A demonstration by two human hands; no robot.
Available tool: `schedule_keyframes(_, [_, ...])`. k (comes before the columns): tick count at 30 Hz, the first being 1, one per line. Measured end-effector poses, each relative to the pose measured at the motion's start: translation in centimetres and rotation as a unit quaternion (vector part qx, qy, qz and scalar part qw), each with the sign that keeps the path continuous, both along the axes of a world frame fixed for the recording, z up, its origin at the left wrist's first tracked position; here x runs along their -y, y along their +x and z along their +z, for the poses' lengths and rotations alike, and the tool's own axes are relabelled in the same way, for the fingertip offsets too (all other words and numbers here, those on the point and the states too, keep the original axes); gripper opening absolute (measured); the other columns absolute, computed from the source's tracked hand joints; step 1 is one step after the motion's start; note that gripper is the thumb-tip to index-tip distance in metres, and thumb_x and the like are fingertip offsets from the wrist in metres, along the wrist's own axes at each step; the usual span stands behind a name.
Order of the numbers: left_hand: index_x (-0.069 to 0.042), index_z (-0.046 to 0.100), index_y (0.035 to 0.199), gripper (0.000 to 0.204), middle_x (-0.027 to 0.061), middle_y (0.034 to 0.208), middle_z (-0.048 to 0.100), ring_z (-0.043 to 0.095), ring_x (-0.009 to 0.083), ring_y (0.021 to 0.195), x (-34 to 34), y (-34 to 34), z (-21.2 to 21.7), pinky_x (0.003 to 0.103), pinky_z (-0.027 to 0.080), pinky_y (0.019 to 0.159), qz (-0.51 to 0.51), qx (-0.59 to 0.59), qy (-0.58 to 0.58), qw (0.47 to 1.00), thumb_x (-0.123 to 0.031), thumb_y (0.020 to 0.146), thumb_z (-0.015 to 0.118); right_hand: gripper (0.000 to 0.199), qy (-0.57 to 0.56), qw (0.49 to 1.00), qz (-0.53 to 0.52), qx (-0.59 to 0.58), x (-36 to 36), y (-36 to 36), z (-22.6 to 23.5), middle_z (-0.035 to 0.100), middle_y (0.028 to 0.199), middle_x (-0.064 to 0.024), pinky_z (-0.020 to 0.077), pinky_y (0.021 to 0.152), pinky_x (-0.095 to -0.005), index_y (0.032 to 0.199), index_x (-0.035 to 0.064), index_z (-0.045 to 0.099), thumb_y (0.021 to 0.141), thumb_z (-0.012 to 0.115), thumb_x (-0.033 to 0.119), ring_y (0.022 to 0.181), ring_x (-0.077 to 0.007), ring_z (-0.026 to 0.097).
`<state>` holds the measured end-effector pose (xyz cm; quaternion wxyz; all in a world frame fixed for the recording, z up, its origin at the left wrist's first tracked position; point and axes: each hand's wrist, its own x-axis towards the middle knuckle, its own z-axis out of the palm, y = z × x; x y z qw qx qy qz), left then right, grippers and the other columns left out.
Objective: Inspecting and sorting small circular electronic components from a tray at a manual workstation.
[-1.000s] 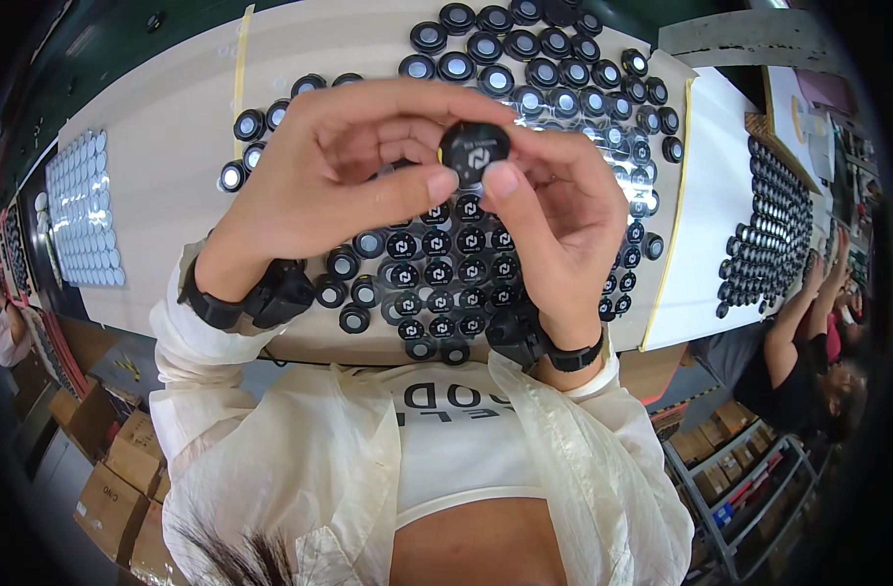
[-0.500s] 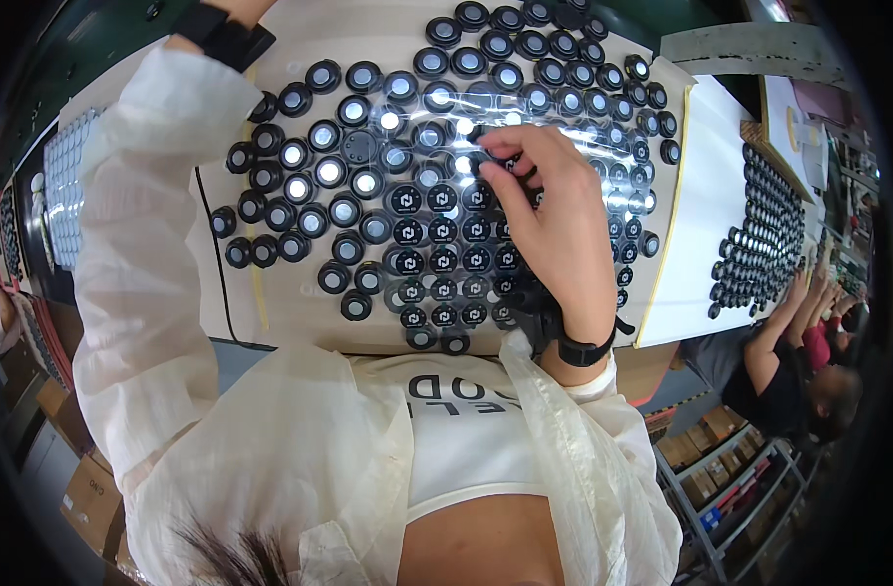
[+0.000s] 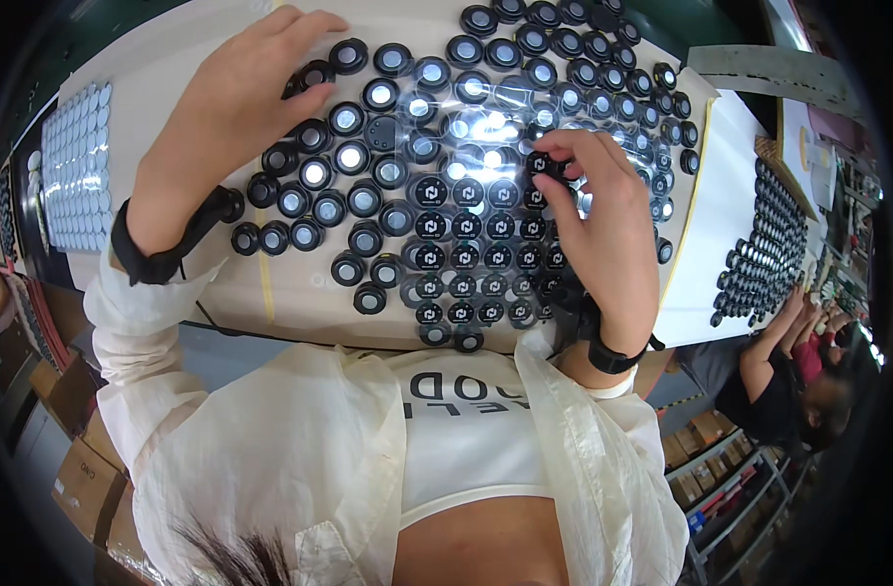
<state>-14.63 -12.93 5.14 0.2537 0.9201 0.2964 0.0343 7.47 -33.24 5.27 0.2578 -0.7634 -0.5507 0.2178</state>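
Many black round caps with silver-grey centres, one of them a cap (image 3: 352,156) in the middle, lie spread over the pale tabletop. My left hand (image 3: 222,98) hovers at the far left of them, thumb and fingers spread apart near a cap (image 3: 315,73), with no visible grip on it. Over the middle lies a clear plastic sheet (image 3: 510,95) with rows of black round labels (image 3: 466,227) bearing a white mark. At its right part, my right hand (image 3: 607,200) pinches a black disc (image 3: 541,164) with the same white mark between thumb and fingers.
A sheet of pale round stickers (image 3: 78,166) lies at the table's left end. On the right, a white table surface (image 3: 725,186) carries another cluster of black caps (image 3: 768,234), with a person's arms (image 3: 773,317) beside it. Cardboard boxes (image 3: 88,488) stand at lower left.
My left hand has come into view at the far left, beside the caps. My right hand has shifted slightly right, and the marked disc now shows clearly in its fingers. The whole view has shifted slightly.
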Motion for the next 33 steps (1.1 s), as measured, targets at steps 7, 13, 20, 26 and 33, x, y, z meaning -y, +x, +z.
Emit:
schedule_keyframes(7, [-0.01,0.06,0.123,0.043,0.01,0.11,0.062,0.063,0.0311,0.095,-0.1,1.0,-2.0,0.037,0.051,0.084,-0.058,0.066,0.048,0.995,0.002,0.082,0.069,0.028,-0.017,0.998,0.049,0.029,0.0,1.6,-0.3,0.065,0.096,-0.0112,0.0493,0.076,-0.0334,0.105,0.0014,0.065,0.078,0.072,-0.004,0.082,-0.0232,0.06])
schedule_keyframes(13, [-0.007,0.062,0.119,0.035,0.0109,0.111,0.061,0.063,0.0302,0.099,2.6,3.3,-0.6,0.037,0.051,0.084,-0.062,0.119,0.018,0.991,0.0,0.085,0.067,0.016,-0.01,0.999,0.036,-0.014,-1.1,2.2,-1.1,0.066,0.086,-0.0143,0.0529,0.069,-0.0357,0.09,-0.0009,0.067,0.076,0.073,-0.003,0.075,-0.0271,0.067])
schedule_keyframes(20, [0.0,0.059,0.114,0.034,0.0151,0.135,0.057,0.056,0.033,0.123,6.5,6.6,-4.6,0.04,0.05,0.098,-0.212,0.184,0.044,0.959,-0.003,0.082,0.07,0.012,-0.073,0.992,0.095,-0.038,-3.5,4.0,-0.7,0.069,0.07,-0.0134,0.0537,0.065,-0.0318,0.081,-0.0027,0.07,0.071,0.076,-0.002,0.067,-0.0228,0.069])
schedule_keyframes(26, [0.001,0.058,0.117,0.041,0.0166,0.132,0.06,0.057,0.0325,0.124,6.7,7.1,-4.5,0.039,0.051,0.1,-0.2,0.174,0.056,0.963,0.001,0.078,0.071,0.013,-0.071,0.985,0.158,-0.009,-3.8,5.0,-1.5,0.065,0.067,-0.0111,0.0505,0.064,-0.0357,0.074,0.0007,0.067,0.07,0.078,0.004,0.066,-0.0264,0.065])
schedule_keyframes(33, [0.002,0.058,0.12,0.041,0.0162,0.132,0.06,0.057,0.0339,0.123,6.6,6.8,-5.0,0.039,0.05,0.1,-0.199,0.17,0.046,0.964,-0.002,0.081,0.07,0.01,-0.07,0.991,0.093,-0.066,-1.5,1.9,3.0,0.066,0.072,-0.0129,0.0502,0.064,-0.0339,0.078,0.0003,0.068,0.071,0.076,0.001,0.066,-0.0268,0.064])
